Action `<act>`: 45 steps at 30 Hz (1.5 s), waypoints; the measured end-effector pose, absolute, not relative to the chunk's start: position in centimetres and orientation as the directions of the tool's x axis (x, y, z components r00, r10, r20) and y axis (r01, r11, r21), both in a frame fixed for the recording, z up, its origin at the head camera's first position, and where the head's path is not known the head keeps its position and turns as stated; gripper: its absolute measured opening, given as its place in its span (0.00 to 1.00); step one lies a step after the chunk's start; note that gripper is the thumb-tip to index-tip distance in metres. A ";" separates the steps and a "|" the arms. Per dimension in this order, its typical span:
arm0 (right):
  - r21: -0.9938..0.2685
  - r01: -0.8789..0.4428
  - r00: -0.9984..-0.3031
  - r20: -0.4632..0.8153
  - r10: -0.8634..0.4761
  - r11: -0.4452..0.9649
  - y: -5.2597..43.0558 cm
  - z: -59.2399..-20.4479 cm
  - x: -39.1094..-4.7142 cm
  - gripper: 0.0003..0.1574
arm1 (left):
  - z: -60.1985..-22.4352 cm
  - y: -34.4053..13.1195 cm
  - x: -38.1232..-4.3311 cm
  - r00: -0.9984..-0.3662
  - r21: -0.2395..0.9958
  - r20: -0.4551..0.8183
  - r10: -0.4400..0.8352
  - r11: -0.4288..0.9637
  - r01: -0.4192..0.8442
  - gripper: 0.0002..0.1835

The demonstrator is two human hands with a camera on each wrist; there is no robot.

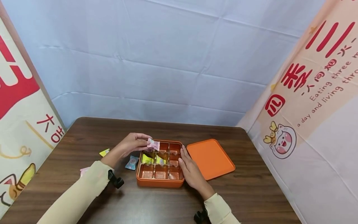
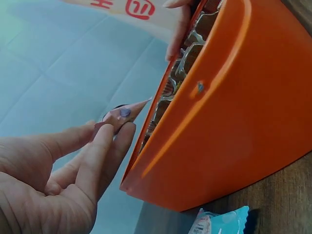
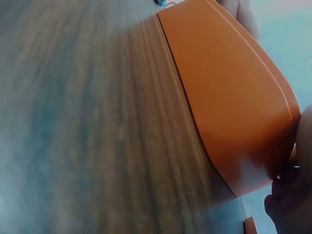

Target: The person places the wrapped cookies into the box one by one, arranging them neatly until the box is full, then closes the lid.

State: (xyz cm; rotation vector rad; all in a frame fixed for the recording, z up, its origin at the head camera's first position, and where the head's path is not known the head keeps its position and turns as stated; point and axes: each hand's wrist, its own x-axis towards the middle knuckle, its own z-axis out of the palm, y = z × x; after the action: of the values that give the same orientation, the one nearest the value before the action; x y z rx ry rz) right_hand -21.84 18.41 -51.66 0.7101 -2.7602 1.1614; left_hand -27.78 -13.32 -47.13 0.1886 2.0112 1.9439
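My left hand pinches a pink wrapped candy between thumb and fingertips, over the back left corner of an orange compartment box. In the left wrist view, the candy is just beside the box's rim. Two yellow wrapped candies, a left one and a middle one, lie in the box's middle row. My right hand rests along the right side of the box, its fingers extended over the rim. A blue wrapped candy lies on the table just left of the box.
An orange lid lies flat to the right of the box. Farther left on the wooden table are a yellow candy and a pink candy, the latter partly hidden by my left sleeve. A pale cloth hangs behind the table.
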 end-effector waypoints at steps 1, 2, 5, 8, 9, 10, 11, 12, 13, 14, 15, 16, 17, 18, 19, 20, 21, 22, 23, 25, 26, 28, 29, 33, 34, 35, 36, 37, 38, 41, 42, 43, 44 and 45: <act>-0.660 -0.441 -0.890 0.234 -0.390 0.609 18.4 -51.6 -21.8 0.36 | -47.1 -13.2 -27.9 -0.934 0.988 -0.151 0.325 0.059 -0.139 0.22; -0.657 -0.441 -0.890 0.235 -0.391 0.611 18.5 -51.6 -21.8 0.36 | -47.0 -13.1 -27.9 -0.933 0.988 -0.154 0.326 0.061 -0.142 0.22; -0.652 -0.446 -0.889 0.241 -0.390 0.613 18.5 -51.6 -21.8 0.36 | -46.9 -12.8 -28.2 -0.930 0.987 -0.161 0.332 0.066 -0.148 0.22; -0.653 -0.457 -0.884 0.257 -0.391 0.605 18.5 -51.6 -21.8 0.36 | -46.8 -12.5 -28.3 -0.931 0.987 -0.160 0.329 0.080 -0.142 0.21; -0.651 -0.461 -0.882 0.262 -0.391 0.603 18.5 -51.5 -21.8 0.36 | -46.8 -12.4 -28.4 -0.931 0.986 -0.162 0.328 0.088 -0.140 0.21; -0.652 -0.461 -0.882 0.264 -0.390 0.601 18.5 -51.5 -21.8 0.36 | -46.7 -12.4 -28.4 -0.931 0.986 -0.163 0.327 0.097 -0.138 0.21; -0.654 -0.460 -0.883 0.263 -0.390 0.601 18.5 -51.5 -21.8 0.36 | -46.7 -12.3 -28.5 -0.930 0.985 -0.163 0.330 0.105 -0.136 0.20; -0.655 -0.455 -0.885 0.258 -0.388 0.604 18.5 -51.5 -21.8 0.36 | -46.6 -12.2 -28.5 -0.930 0.984 -0.168 0.328 0.113 -0.138 0.20; -0.656 -0.450 -0.887 0.252 -0.386 0.606 18.5 -51.5 -21.7 0.36 | -46.6 -12.2 -28.5 -0.929 0.983 -0.172 0.328 0.119 -0.140 0.20; -0.658 -0.446 -0.889 0.247 -0.386 0.607 18.5 -51.5 -21.7 0.36 | -46.5 -12.1 -28.5 -0.927 0.982 -0.176 0.331 0.125 -0.141 0.20; -0.660 -0.442 -0.890 0.243 -0.385 0.607 18.4 -51.6 -21.6 0.36 | -46.5 -12.0 -28.5 -0.925 0.981 -0.177 0.337 0.132 -0.140 0.20; -0.663 -0.437 -0.893 0.237 -0.384 0.608 18.4 -51.6 -21.6 0.36 | -46.5 -11.9 -28.6 -0.923 0.981 -0.178 0.341 0.136 -0.139 0.20; -0.662 -0.440 -0.891 0.238 -0.386 0.607 18.3 -51.6 -21.6 0.36 | -46.5 -11.9 -28.6 -0.922 0.981 -0.178 0.344 0.138 -0.138 0.19; -0.663 -0.439 -0.891 0.237 -0.387 0.606 18.3 -51.6 -21.6 0.36 | -46.5 -11.8 -28.7 -0.921 0.981 -0.177 0.346 0.142 -0.135 0.19; -0.661 -0.440 -0.891 0.237 -0.387 0.608 18.2 -51.6 -21.6 0.36 | -46.5 -11.7 -28.7 -0.921 0.980 -0.175 0.349 0.147 -0.131 0.19; -0.660 -0.439 -0.892 0.237 -0.385 0.610 18.2 -51.6 -21.7 0.36 | -46.5 -11.7 -28.8 -0.920 0.980 -0.173 0.352 0.154 -0.125 0.19; -0.660 -0.438 -0.892 0.237 -0.384 0.611 18.1 -51.6 -21.7 0.36 | -46.4 -11.7 -28.9 -0.920 0.980 -0.172 0.352 0.157 -0.123 0.19; -0.658 -0.436 -0.893 0.236 -0.382 0.613 18.1 -51.6 -21.7 0.36 | -46.4 -11.6 -29.0 -0.920 0.980 -0.171 0.352 0.160 -0.121 0.19; -0.658 -0.436 -0.894 0.236 -0.381 0.614 18.0 -51.6 -21.8 0.36 | -46.4 -11.6 -29.2 -0.920 0.979 -0.171 0.353 0.163 -0.119 0.19; -0.660 -0.429 -0.897 0.233 -0.375 0.617 18.0 -51.6 -21.9 0.36 | -46.4 -11.5 -29.4 -0.918 0.979 -0.175 0.356 0.166 -0.122 0.20; -0.661 -0.427 -0.898 0.232 -0.373 0.617 17.9 -51.6 -21.9 0.35 | -46.4 -11.4 -29.5 -0.918 0.978 -0.177 0.356 0.165 -0.125 0.20; -0.663 -0.426 -0.899 0.234 -0.370 0.615 17.9 -51.6 -22.0 0.35 | -46.3 -11.3 -29.7 -0.916 0.978 -0.180 0.359 0.163 -0.128 0.20; -0.664 -0.426 -0.899 0.236 -0.369 0.615 17.9 -51.6 -22.0 0.35 | -46.2 -11.2 -29.8 -0.915 0.978 -0.180 0.361 0.163 -0.128 0.21; -0.663 -0.428 -0.898 0.239 -0.368 0.614 17.8 -51.5 -22.2 0.35 | -46.0 -11.0 -30.0 -0.913 0.977 -0.177 0.368 0.175 -0.119 0.20; -0.663 -0.428 -0.899 0.240 -0.368 0.615 17.8 -51.5 -22.2 0.35 | -45.9 -11.0 -30.1 -0.913 0.977 -0.177 0.368 0.181 -0.117 0.20; -0.661 -0.429 -0.898 0.240 -0.368 0.616 17.7 -51.5 -22.2 0.35 | -45.9 -10.9 -30.1 -0.913 0.975 -0.181 0.366 0.186 -0.118 0.20; -0.659 -0.430 -0.898 0.241 -0.369 0.617 17.7 -51.5 -22.2 0.35 | -45.9 -10.9 -30.2 -0.913 0.974 -0.184 0.365 0.192 -0.120 0.19; -0.657 -0.431 -0.897 0.242 -0.369 0.618 17.7 -51.5 -22.2 0.35 | -45.9 -10.8 -30.2 -0.912 0.973 -0.189 0.365 0.198 -0.122 0.19; -0.654 -0.435 -0.896 0.245 -0.371 0.618 17.7 -51.5 -22.2 0.35 | -45.9 -10.8 -30.3 -0.910 0.971 -0.193 0.366 0.202 -0.125 0.19; -0.653 -0.438 -0.895 0.250 -0.369 0.618 17.5 -51.4 -22.3 0.36 | -45.9 -10.6 -30.6 -0.908 0.970 -0.192 0.373 0.215 -0.117 0.18; -0.654 -0.439 -0.894 0.253 -0.369 0.616 17.5 -51.4 -22.3 0.36 | -45.9 -10.6 -30.7 -0.906 0.969 -0.190 0.377 0.219 -0.112 0.18; -0.656 -0.437 -0.895 0.253 -0.367 0.615 17.5 -51.4 -22.3 0.36 | -45.9 -10.6 -30.7 -0.906 0.969 -0.190 0.378 0.223 -0.111 0.18; -0.657 -0.435 -0.896 0.252 -0.365 0.615 17.4 -51.4 -22.3 0.36 | -45.9 -10.6 -30.8 -0.905 0.968 -0.188 0.381 0.228 -0.105 0.19; -0.657 -0.434 -0.897 0.251 -0.364 0.617 17.4 -51.4 -22.3 0.36 | -45.8 -10.6 -30.9 -0.905 0.967 -0.186 0.383 0.233 -0.101 0.19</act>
State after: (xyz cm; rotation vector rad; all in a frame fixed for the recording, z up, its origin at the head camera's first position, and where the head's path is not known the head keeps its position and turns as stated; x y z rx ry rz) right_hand -22.34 17.41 -51.36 0.6778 -2.7397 1.1515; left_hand -30.87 -10.55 -45.84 0.2599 2.1272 1.7144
